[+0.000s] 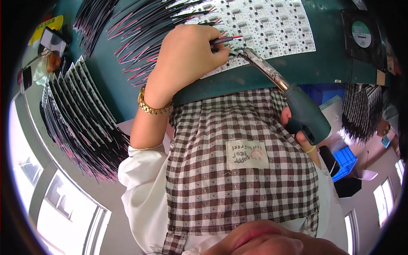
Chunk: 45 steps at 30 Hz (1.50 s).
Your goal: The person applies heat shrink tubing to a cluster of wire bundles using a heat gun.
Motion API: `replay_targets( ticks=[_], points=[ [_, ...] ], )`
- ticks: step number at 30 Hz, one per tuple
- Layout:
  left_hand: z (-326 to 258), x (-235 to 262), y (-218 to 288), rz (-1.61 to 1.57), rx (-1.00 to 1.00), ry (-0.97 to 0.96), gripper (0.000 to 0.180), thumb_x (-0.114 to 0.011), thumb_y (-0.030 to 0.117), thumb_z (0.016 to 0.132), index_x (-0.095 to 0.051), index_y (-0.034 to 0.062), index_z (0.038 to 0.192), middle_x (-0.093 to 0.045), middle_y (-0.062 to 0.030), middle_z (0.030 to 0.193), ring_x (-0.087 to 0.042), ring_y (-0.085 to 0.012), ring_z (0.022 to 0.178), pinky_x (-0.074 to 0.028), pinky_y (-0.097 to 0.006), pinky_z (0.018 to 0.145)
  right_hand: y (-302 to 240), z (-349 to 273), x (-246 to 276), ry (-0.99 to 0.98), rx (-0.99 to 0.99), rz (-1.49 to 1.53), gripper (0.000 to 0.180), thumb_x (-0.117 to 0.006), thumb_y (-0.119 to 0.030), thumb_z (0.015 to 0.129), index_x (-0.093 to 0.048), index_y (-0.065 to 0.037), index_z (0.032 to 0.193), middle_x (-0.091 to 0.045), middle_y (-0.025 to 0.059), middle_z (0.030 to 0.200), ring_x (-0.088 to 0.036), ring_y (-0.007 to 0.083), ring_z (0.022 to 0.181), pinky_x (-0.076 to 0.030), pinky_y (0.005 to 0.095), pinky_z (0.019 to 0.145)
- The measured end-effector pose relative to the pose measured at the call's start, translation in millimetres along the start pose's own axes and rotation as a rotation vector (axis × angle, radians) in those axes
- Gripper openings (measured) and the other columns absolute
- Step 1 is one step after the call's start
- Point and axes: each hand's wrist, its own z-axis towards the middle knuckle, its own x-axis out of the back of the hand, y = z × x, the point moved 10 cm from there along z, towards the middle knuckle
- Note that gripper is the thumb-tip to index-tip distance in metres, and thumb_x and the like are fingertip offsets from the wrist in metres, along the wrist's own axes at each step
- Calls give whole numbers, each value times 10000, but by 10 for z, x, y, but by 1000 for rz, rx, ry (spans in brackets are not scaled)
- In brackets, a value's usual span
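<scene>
On green counter [323, 55], left hand [187, 55] is pinching thin red-and-black wire [226, 39] against white circuit panel [272, 29]; right hand [297, 127] is gripping teal-handled soldering iron [293, 97].

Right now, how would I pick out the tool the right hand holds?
Start at the white circuit panel on the green bench. The soldering iron slants from its lower edge to the right hand: a tarnished metal shaft, the only tool with a thick teal handle.

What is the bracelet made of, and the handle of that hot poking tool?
The bracelet looks like shiny gold-coloured metal links; real gold or plating cannot be told. The soldering iron's handle, in the right hand, looks like matte dark teal plastic or rubber, smooth and dull.
</scene>
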Motion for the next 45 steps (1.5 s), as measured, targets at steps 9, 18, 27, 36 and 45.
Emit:
replay_targets(
  ticks=[9,18,27,36,45],
  points=[
    [-29,15,13,-1,-30,3,187,-694,182,725,-628,7,731,-558,-77,559,-502,-145,466,-411,-255,491,-198,10,-45,149,102,108,1004,-698,-758,506,-469,-13,1140,-509,52,741,-513,155,655,-404,258,570],
    [-212,269,-104,-331,-59,288,182,-634,84,803,-640,25,975,-626,-116,718,-614,-231,593,-484,-304,578,-211,99,-10,100,281,113,852,-678,-630,685,-484,4,1220,-546,44,794,-509,131,676,-385,251,587],
    [-682,281,680,19,-535,417,243,-681,28,669,-654,92,903,-564,-14,616,-507,-168,513,-382,-297,468,-146,101,-7,96,179,56,1028,-679,-756,560,-455,-25,1247,-492,44,790,-495,152,694,-404,272,621],
    [-571,-78,412,110,-277,398,191,-700,53,667,-563,86,797,-503,-46,650,-498,-207,562,-397,-314,508,136,-114,78,103,91,159,1031,-797,-651,492,-458,-16,1229,-527,61,838,-508,159,736,-400,266,641],
    [-545,-123,476,120,-320,395,281,-685,51,617,-601,83,883,-490,-36,705,-517,-205,620,-417,-320,519,263,-200,212,162,36,321,1037,-863,-547,430,-469,-13,1228,-560,78,871,-526,169,777,-414,262,656]
  ],
)
